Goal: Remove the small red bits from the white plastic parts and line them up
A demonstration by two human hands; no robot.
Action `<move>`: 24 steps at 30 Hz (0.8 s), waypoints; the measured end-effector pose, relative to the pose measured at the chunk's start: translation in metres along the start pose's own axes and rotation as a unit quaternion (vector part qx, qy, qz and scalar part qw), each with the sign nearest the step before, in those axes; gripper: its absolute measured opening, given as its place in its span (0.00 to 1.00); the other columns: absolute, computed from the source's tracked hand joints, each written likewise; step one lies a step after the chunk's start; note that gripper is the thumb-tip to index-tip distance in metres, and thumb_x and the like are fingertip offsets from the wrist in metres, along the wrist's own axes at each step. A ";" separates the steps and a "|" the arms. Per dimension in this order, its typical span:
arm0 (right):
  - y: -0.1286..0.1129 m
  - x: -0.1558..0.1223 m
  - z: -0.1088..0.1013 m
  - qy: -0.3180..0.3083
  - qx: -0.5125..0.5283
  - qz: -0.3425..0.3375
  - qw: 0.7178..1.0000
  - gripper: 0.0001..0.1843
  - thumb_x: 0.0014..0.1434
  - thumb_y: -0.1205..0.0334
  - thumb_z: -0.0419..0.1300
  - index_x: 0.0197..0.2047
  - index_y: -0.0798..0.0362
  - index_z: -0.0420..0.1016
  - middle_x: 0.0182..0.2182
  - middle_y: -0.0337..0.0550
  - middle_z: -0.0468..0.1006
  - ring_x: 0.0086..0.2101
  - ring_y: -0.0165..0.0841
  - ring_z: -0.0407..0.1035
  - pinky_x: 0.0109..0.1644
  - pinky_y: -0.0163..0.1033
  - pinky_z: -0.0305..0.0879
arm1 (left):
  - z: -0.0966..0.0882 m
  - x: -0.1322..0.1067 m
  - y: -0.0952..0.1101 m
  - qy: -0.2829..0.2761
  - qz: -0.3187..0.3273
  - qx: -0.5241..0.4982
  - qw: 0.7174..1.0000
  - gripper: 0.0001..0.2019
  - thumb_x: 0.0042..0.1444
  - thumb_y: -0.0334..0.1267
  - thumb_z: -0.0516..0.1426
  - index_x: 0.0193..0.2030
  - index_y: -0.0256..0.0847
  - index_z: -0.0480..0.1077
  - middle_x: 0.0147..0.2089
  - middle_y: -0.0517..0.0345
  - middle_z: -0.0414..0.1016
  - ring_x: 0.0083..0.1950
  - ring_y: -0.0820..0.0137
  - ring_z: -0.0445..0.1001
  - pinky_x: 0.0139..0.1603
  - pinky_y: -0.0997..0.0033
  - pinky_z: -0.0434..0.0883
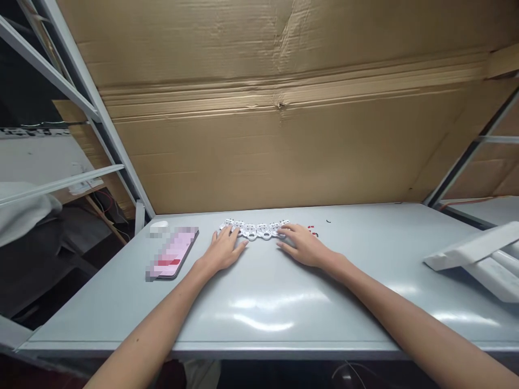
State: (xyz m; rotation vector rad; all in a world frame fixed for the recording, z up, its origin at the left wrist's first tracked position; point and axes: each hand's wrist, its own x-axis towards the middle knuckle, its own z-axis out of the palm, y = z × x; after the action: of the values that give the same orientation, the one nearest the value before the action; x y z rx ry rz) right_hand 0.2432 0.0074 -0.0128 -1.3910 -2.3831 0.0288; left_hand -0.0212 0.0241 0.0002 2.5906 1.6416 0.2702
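A row of several small white plastic parts [256, 230] lies across the far middle of the grey table [263, 302]. My left hand [224, 249] rests flat on the table with fingers stretched out, its fingertips touching the left end of the row. My right hand [302, 244] lies flat as well, fingers spread, touching the right end of the row. Neither hand holds anything.
A phone [173, 252] lies left of my left hand, with a small white object [159, 226] behind it. White plastic strips [478, 256] sit at the right edge. A cardboard wall [284, 135] closes the back; metal shelf struts [81, 102] stand on the left.
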 end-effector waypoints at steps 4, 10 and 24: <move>-0.009 -0.002 0.004 -0.018 -0.018 -0.028 0.999 0.29 0.69 0.47 0.48 0.65 0.56 0.67 0.63 0.56 0.68 0.61 0.49 0.61 0.65 0.54 0.57 | 0.000 0.000 0.001 0.006 -0.003 0.005 1.000 0.24 0.69 0.50 0.43 0.62 0.38 0.63 0.68 0.39 0.60 0.71 0.52 0.55 0.68 0.46 0.54; -0.014 -0.003 0.006 -0.042 -0.042 -0.024 0.998 0.35 0.68 0.40 0.44 0.69 0.53 0.62 0.66 0.56 0.62 0.65 0.52 0.55 0.67 0.58 0.50 | 0.004 -0.001 0.004 -0.011 0.022 0.002 1.000 0.29 0.69 0.54 0.43 0.69 0.40 0.57 0.73 0.40 0.50 0.75 0.52 0.45 0.71 0.45 0.46; -0.015 0.001 0.007 -0.049 -0.037 -0.012 0.998 0.34 0.68 0.41 0.45 0.69 0.51 0.61 0.67 0.55 0.62 0.66 0.51 0.52 0.68 0.59 0.48 | 0.009 0.001 0.007 0.003 0.012 -0.034 0.999 0.27 0.69 0.55 0.41 0.68 0.47 0.61 0.73 0.47 0.53 0.75 0.53 0.46 0.70 0.41 0.46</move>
State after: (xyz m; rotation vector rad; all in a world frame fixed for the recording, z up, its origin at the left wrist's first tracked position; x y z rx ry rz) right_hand 0.2283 0.0021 -0.0158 -1.4237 -2.5044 0.0014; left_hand -0.0124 0.0226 -0.0076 2.5632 1.5761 0.3301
